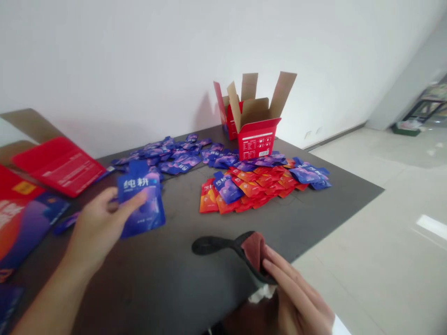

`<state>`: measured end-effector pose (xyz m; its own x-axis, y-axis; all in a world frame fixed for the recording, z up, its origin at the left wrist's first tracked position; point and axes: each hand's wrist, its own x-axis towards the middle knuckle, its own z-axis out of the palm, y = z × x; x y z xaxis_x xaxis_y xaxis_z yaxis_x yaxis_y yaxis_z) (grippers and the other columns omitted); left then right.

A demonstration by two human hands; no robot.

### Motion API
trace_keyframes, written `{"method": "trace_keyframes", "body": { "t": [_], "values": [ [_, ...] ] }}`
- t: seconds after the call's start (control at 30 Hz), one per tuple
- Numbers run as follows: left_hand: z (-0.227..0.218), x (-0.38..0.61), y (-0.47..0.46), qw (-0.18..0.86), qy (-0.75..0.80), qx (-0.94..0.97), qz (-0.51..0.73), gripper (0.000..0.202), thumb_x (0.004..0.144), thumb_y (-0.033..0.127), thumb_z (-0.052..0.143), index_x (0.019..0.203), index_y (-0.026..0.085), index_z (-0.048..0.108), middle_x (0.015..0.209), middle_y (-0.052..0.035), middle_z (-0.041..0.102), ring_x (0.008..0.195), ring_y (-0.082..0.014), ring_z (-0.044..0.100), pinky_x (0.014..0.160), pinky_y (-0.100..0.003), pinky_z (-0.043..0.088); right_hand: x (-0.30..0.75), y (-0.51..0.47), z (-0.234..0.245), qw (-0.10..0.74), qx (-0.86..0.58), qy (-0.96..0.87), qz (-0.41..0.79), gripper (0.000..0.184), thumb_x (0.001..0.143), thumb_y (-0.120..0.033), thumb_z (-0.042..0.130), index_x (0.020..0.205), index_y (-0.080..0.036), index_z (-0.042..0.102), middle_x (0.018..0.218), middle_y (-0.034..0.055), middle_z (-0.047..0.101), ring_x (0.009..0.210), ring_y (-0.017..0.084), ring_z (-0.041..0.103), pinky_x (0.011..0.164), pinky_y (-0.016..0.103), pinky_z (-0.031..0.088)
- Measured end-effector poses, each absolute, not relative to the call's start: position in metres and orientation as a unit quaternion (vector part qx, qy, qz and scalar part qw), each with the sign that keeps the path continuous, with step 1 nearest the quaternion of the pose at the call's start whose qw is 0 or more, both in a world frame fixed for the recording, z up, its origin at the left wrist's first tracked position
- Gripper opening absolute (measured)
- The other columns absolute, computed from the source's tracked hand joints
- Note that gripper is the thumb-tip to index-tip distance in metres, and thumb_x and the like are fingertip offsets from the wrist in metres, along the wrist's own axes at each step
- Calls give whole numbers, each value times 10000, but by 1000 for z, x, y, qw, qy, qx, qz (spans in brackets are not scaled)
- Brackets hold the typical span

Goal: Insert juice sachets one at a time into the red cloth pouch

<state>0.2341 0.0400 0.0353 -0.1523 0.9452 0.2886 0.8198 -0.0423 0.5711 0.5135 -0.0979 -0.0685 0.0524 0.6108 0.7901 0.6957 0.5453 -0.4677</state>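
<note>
Above the left side of the table, my left hand pinches a blue pouch with white lettering and a purple cloud pattern. The thumb lies across its front. At the table's near edge, my right hand is closed on a brown cloth item with black edging. A black strap loop sticks out from it to the left over the table. What this cloth item is, I cannot tell, since its lower part is hidden. Something white and crumpled shows just below it.
Blue pouches lie in a loose pile along the wall. Red-orange pouches, with some blue ones on top, spread at mid-table. Open red cartons stand behind them, flaps up. Another open carton is at left. The dark table ends at right above pale floor.
</note>
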Motion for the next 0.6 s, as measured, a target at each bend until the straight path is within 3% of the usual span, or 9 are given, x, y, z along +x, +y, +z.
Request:
{"method": "trace_keyframes", "body": {
  "t": [0.1,0.2,0.3,0.37,0.5,0.6],
  "values": [
    [-1,228,-17,244,757,480,370,425,669,526,595,956,212,582,796,-17,693,688,-211,647,604,-310,516,512,-98,-57,552,-469,-689,-17,470,759,17,415,1172,-170,540,1197,91,558,1073,205,555,846,316,528],
    [-31,236,-50,265,777,491,291,415,671,582,557,866,217,580,740,-22,683,698,-223,644,622,-313,492,505,-96,-44,570,-448,-688,-35,478,754,24,425,1161,-191,551,1183,71,570,1046,196,572,840,318,531],
    [-37,252,-67,148,810,549,142,461,751,629,386,879,224,565,677,-55,665,670,-276,637,589,-364,464,497,-94,-36,570,-446,-688,-49,477,754,24,431,1152,-205,559,1166,59,583,1024,184,586,842,307,530],
    [-33,261,-75,44,817,568,86,525,791,612,308,1019,188,516,714,-93,664,653,-306,629,563,-396,457,493,-92,-34,563,-445,-695,-47,476,750,31,436,1149,-197,560,1164,62,584,1026,178,584,853,297,522],
    [-34,254,-97,-117,725,665,133,556,806,567,350,1156,146,448,1011,-143,637,914,-319,594,751,-461,464,487,-86,-32,535,-441,-720,-24,490,750,34,432,1164,-202,544,1188,55,568,1064,162,560,882,276,501],
    [-50,234,-107,-109,588,786,157,507,832,526,334,1218,213,435,1139,-77,605,1076,-249,533,855,-401,468,477,-75,-26,520,-424,-742,9,482,764,18,430,1174,-214,528,1213,45,551,1094,146,538,901,265,485]
  ]
}}
